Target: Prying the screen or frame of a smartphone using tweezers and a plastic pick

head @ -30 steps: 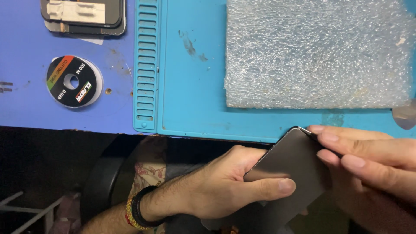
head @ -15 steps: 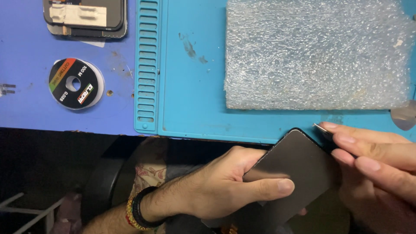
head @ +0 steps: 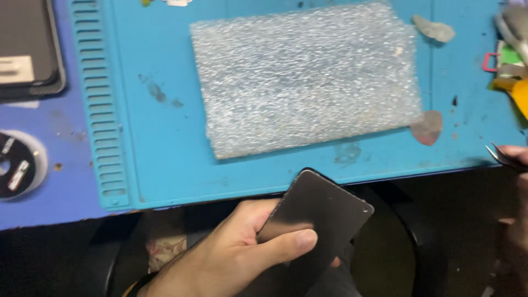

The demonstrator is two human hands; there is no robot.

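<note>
My left hand (head: 236, 250) is clamped on the dark phone (head: 313, 220) just off the tabletop (head: 165, 170) edge; right hand (head: 514, 220) pinches tweezers (head: 503, 157). A loose thumb could drop the phone.

Dark phone screen (head: 316, 220) in left hand (head: 236, 258) — round black-labelled reel (head: 14, 165) far left.

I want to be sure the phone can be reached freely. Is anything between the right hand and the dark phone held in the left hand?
Nothing visible: the right hand, with thin tweezers, is apart from the phone in the left hand; only open space lies between.
</note>
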